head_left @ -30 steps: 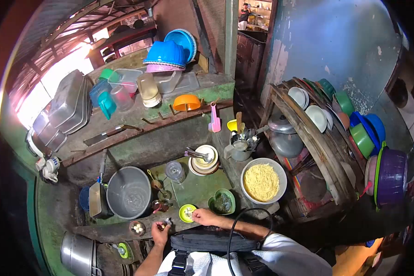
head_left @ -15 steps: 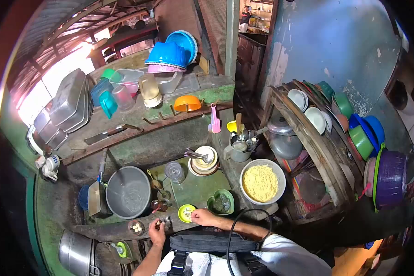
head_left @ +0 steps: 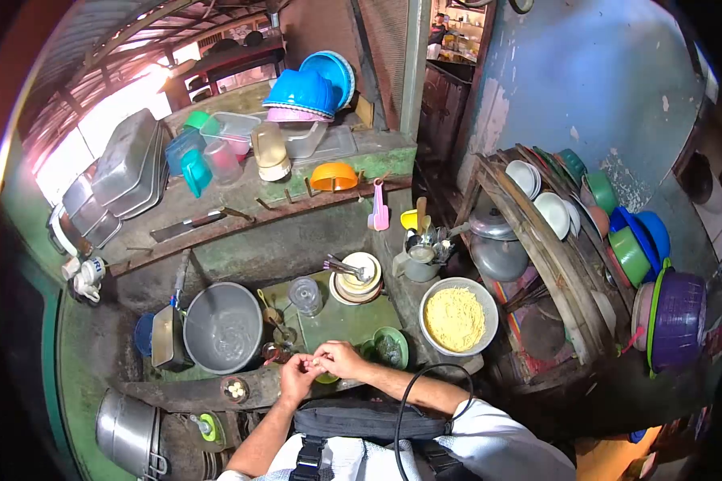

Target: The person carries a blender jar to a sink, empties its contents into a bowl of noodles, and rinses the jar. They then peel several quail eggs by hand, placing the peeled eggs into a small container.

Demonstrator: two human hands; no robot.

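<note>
My left hand (head_left: 295,378) and my right hand (head_left: 341,360) meet fingertip to fingertip above the near ledge of the sink. Both are closed in a pinch; what sits between them is too small and covered to make out. Just beneath them, a yellow-green bowl (head_left: 326,378) shows only in part. A small dish (head_left: 235,390) with several pale, round pieces stands on the ledge left of my left hand. Beyond my right hand is a green bowl (head_left: 390,348) with dark contents. A small dark reddish container (head_left: 276,353) stands past my left hand.
A large grey basin (head_left: 224,329) stands in the sink at left. Stacked plates with spoons (head_left: 356,278) and a clear cup (head_left: 305,296) are behind. To the right are a bowl of yellow noodles (head_left: 454,319) and a wooden dish rack (head_left: 529,240). A knife (head_left: 188,226) lies on the shelf.
My left hand has moved up and right from the ledge to meet my right hand. My right hand has lifted from the yellow-green bowl and now covers much of it. The view has shifted slightly.
</note>
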